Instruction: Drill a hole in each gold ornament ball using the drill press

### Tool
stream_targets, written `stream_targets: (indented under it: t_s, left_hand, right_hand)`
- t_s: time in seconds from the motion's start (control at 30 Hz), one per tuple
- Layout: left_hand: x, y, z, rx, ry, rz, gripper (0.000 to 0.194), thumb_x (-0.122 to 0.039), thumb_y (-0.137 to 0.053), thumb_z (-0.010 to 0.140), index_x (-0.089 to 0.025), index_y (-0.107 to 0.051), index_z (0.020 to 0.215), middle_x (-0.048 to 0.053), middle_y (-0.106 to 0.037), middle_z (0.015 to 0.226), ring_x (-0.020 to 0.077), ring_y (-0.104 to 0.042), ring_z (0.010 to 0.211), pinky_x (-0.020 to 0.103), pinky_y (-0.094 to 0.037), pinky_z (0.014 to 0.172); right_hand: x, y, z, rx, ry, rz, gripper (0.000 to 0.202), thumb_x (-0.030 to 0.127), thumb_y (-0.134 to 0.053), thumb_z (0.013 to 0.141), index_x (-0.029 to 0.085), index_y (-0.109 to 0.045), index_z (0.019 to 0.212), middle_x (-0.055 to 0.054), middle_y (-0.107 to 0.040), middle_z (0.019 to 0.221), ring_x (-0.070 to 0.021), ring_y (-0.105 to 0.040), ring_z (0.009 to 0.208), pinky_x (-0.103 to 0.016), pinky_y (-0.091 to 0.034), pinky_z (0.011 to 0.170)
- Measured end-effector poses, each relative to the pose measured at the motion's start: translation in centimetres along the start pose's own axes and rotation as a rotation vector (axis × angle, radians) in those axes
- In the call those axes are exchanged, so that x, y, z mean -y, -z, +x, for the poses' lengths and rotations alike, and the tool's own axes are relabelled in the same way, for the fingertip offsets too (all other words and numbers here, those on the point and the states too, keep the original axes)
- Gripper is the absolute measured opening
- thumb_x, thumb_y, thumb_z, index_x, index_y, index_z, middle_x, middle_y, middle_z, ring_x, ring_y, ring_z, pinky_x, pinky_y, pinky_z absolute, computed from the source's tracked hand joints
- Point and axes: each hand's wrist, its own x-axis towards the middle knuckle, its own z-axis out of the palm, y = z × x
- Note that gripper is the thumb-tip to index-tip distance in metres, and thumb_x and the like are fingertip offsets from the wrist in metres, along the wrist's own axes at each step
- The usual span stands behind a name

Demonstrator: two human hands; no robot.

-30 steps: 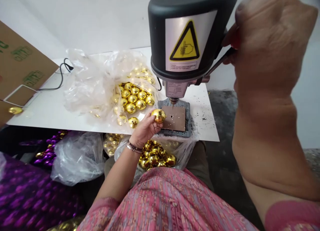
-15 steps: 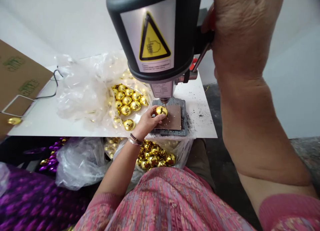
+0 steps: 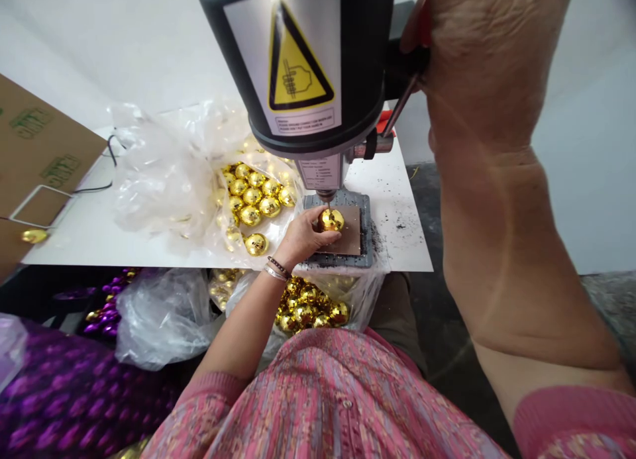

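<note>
A shiny gold ball (image 3: 332, 220) is pinched between the thumb and fingers of my left hand (image 3: 303, 234). It rests over a brown board (image 3: 350, 234) on the grey base (image 3: 366, 214) of a drill press (image 3: 318, 61). The thin drill bit (image 3: 328, 199) points down at the ball's top; whether it touches I cannot tell. High on the right, close to the camera, my right hand (image 3: 477, 42) is closed round the drill press handle (image 3: 420, 35), which has a red part. Most of those fingers are hidden behind the hand itself.
Several gold balls (image 3: 252, 196) lie in a clear plastic bag (image 3: 163, 174) on the white table (image 3: 405, 227). More fill a bag (image 3: 305, 306) below the table's front edge. Dark shavings scatter right of the base. A cardboard box (image 3: 44, 148) stands left; purple balls (image 3: 106, 313) sit below it.
My left hand has moved slightly right, bringing the gold ball under the drill bit and turning it so its dark mark no longer shows. My right hand stays on the handle.
</note>
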Motion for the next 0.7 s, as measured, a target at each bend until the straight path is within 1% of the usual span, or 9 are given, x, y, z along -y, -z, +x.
stream_targets:
  t_s: [0.07, 0.13, 0.2, 0.23, 0.3, 0.37, 0.43, 0.53, 0.7]
  left_hand:
    - [0.3, -0.2, 0.0, 0.003, -0.005, -0.009, 0.058, -0.024, -0.092, 0.079, -0.012, -0.079, 0.134, 0.009, -0.082, 0.112, 0.0226, -0.075, 0.101, 0.035, -0.06, 0.098]
    - [0.5, -0.4, 0.0, -0.008, -0.007, 0.001, 0.059, -0.024, -0.092, 0.079, -0.013, -0.079, 0.135, 0.009, -0.082, 0.114, 0.0232, -0.075, 0.103, 0.037, -0.059, 0.102]
    - [0.7, -0.5, 0.0, -0.016, -0.017, 0.013, 0.059, -0.024, -0.092, 0.079, -0.014, -0.079, 0.136, 0.01, -0.082, 0.119, 0.0238, -0.074, 0.107, 0.038, -0.059, 0.105]
    - [0.8, -0.5, 0.0, -0.019, -0.024, 0.019, 0.06, -0.024, -0.092, 0.079, -0.014, -0.079, 0.136, 0.011, -0.082, 0.123, 0.0242, -0.074, 0.109, 0.039, -0.059, 0.106]
    - [0.9, -0.6, 0.0, -0.026, -0.031, 0.029, 0.062, -0.025, -0.093, 0.078, -0.015, -0.078, 0.137, 0.013, -0.08, 0.131, 0.0253, -0.074, 0.113, 0.039, -0.058, 0.109]
    - [1.0, -0.8, 0.0, -0.03, -0.033, 0.035, 0.063, -0.025, -0.093, 0.078, -0.016, -0.078, 0.138, 0.014, -0.078, 0.136, 0.0261, -0.074, 0.118, 0.04, -0.057, 0.111]
    - [1.0, -0.9, 0.1, -0.026, -0.033, 0.041, 0.061, -0.025, -0.092, 0.079, -0.016, -0.078, 0.138, 0.013, -0.078, 0.136, 0.026, -0.074, 0.119, 0.04, -0.057, 0.112]
    - [1.0, -1.2, 0.2, -0.018, -0.035, 0.063, 0.058, -0.025, -0.09, 0.081, -0.015, -0.078, 0.136, 0.013, -0.079, 0.133, 0.0258, -0.073, 0.118, 0.04, -0.057, 0.111]
    - [0.7, -1.4, 0.2, -0.037, -0.049, 0.076, 0.057, -0.024, -0.091, 0.08, -0.018, -0.078, 0.136, 0.011, -0.079, 0.134, 0.0264, -0.073, 0.12, 0.038, -0.058, 0.109]
  right_hand:
    - [0.3, 0.0, 0.0, -0.017, -0.053, 0.073, 0.037, 0.044, -0.034, 0.103, 0.022, -0.028, 0.074, 0.006, -0.038, 0.078, 0.0033, -0.05, 0.079, -0.018, -0.042, 0.088]
    - [0.4, 0.2, -0.4, -0.018, -0.047, 0.114, 0.037, 0.042, -0.033, 0.103, 0.022, -0.026, 0.073, 0.005, -0.032, 0.078, 0.0034, -0.046, 0.078, -0.019, -0.037, 0.084]
    - [0.3, 0.5, -1.3, -0.028, 0.009, 0.115, 0.037, 0.036, -0.034, 0.106, 0.021, -0.026, 0.073, 0.004, -0.029, 0.076, 0.0035, -0.041, 0.075, -0.019, -0.032, 0.08]
    - [0.2, 0.8, -2.0, -0.033, 0.044, 0.109, 0.038, 0.034, -0.039, 0.107, 0.021, -0.027, 0.073, 0.004, -0.028, 0.074, 0.003, -0.037, 0.072, -0.019, -0.031, 0.077]
    - [-0.3, 1.2, -4.0, -0.041, 0.124, 0.087, 0.039, 0.029, -0.053, 0.103, 0.019, -0.031, 0.073, 0.005, -0.028, 0.07, 0.0014, -0.029, 0.068, -0.018, -0.028, 0.071]
    - [-1.1, 1.5, -6.3, -0.049, 0.22, 0.044, 0.032, 0.024, -0.058, 0.097, 0.017, -0.037, 0.074, 0.005, -0.028, 0.068, 0.0002, -0.025, 0.065, -0.018, -0.027, 0.066]
    - [-2.0, 1.5, -8.7, -0.124, 0.359, -0.047, 0.019, 0.019, -0.057, 0.093, 0.016, -0.046, 0.078, 0.004, -0.035, 0.07, -0.0008, -0.029, 0.066, -0.019, -0.028, 0.065]
    - [-3.5, 1.0, -11.3, -0.207, 0.457, -0.16, 0.009, 0.018, -0.054, 0.096, 0.017, -0.055, 0.087, 0.002, -0.05, 0.079, -0.0035, -0.045, 0.075, -0.022, -0.033, 0.071]
    - [-5.7, -0.2, -12.7, -0.278, 0.549, -0.177, 0.008, 0.021, -0.051, 0.098, 0.018, -0.058, 0.095, 0.002, -0.054, 0.083, -0.0054, -0.05, 0.078, -0.023, -0.036, 0.071]
